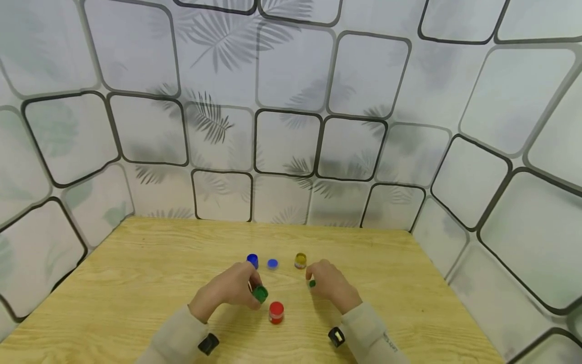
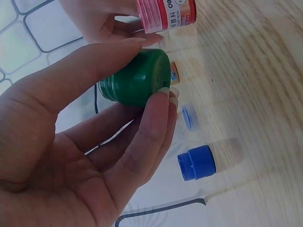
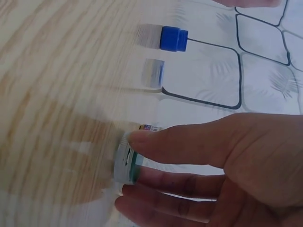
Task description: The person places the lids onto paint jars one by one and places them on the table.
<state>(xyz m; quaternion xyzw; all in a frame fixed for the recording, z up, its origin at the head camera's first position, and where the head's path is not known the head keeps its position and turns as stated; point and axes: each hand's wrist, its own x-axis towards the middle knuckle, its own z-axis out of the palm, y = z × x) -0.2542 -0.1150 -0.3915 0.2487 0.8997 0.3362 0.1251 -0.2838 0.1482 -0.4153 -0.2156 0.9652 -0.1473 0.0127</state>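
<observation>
My left hand [image 1: 234, 285] grips an uncapped green paint jar [image 2: 142, 78] between thumb and fingers, tipped on its side in the left wrist view. To the right, my right hand [image 1: 329, 283] pinches a small screw lid [image 3: 125, 163], green on its inner side and pale at the rim, close over the table. Just right of the left hand stands a red paint jar [image 1: 276, 312] with its lid on. Beyond the hands are an open blue jar [image 1: 252, 260], a loose blue lid [image 1: 272, 264] and a yellow jar [image 1: 300, 261], which is nearest the right hand.
All of this is on a light wood-grain table [image 1: 173, 263]. A patterned white curtain or sheet [image 1: 291, 141] encloses its back and sides. Each sleeve has a small black device [image 1: 208, 344] at the wrist.
</observation>
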